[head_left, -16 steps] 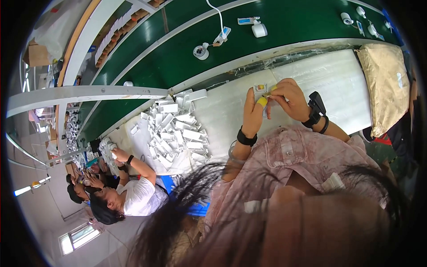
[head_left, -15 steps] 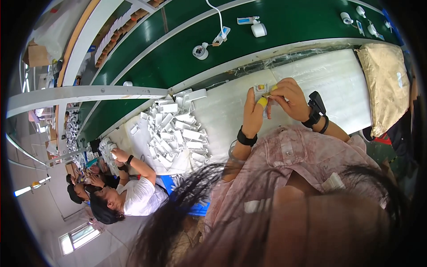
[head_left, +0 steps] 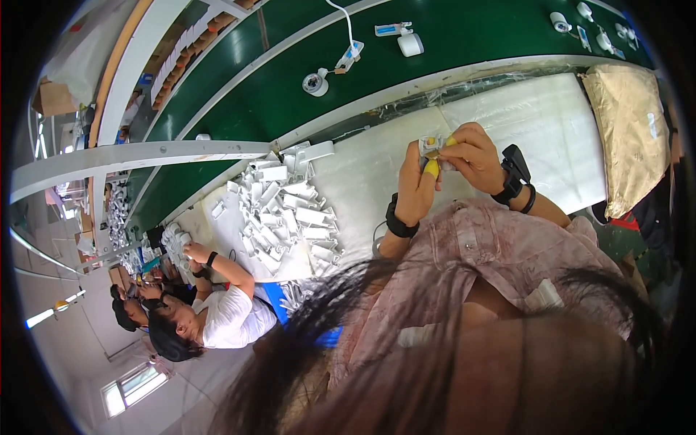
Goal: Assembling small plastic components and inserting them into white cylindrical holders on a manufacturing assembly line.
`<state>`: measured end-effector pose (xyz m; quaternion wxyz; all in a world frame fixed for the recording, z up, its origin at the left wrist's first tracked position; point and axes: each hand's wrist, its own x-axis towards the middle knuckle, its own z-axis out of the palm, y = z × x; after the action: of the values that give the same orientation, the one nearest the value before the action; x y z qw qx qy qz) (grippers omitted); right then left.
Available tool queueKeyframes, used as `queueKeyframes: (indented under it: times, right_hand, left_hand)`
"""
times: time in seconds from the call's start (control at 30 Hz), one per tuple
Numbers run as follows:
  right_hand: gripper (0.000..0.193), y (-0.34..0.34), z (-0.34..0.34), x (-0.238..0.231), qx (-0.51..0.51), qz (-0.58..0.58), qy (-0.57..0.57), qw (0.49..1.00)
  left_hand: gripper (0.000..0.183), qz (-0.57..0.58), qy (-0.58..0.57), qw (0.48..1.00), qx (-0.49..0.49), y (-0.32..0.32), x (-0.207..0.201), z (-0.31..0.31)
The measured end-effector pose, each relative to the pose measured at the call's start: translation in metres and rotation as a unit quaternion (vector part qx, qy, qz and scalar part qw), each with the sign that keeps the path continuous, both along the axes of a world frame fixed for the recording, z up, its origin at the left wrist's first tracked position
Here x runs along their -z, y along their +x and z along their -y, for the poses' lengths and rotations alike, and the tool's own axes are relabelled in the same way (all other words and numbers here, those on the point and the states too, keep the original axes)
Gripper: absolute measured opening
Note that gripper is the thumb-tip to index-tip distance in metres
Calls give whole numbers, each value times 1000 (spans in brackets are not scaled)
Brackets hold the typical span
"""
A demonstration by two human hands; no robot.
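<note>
My left hand (head_left: 416, 190) is closed around a small white plastic housing (head_left: 430, 143), held above the white-covered bench. Its thumb wears a yellow finger cot and presses near the housing's lower edge. Just to the right, my right hand (head_left: 473, 161) has its fingers pinched at the same housing, and yellow also shows at a fingertip. Whatever small part lies between those fingers is too tiny and covered to name. Both wrists carry black bands.
Left of my hands lies a heap of white plastic housings (head_left: 293, 210). Beyond the bench, a green conveyor belt (head_left: 478, 36) carries white cylindrical cameras (head_left: 410, 45). A brown paper sack (head_left: 627, 138) sits at the right end. A co-worker in a white shirt (head_left: 235, 319) works at the left.
The cameras on the belt have shifted left. Both hands stay together at the housing, which has tilted slightly, and my left thumb has moved a little across it.
</note>
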<state>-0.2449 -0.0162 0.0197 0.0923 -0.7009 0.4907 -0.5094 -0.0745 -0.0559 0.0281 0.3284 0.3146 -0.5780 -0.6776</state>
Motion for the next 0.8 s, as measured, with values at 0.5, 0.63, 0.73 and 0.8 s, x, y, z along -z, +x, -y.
queueKeyframes:
  times: [0.5, 0.63, 0.73, 0.8]
  right_hand:
    - [28, 1, -1, -7, 14, -14, -10, 1000]
    - [28, 6, 2, -13, -10, -20, -34, 999]
    - [29, 2, 2, -13, -19, -32, -43, 998]
    - [30, 0, 0, -12, -24, -41, -41, 998]
  left_hand:
    - [32, 4, -39, 999, -9, -1, 4, -5]
    - [25, 30, -44, 998, -22, 0, -1, -7]
    - [26, 11, -44, 999, -10, -1, 7, -6]
    - [26, 0, -40, 999, -10, -1, 5, -8]
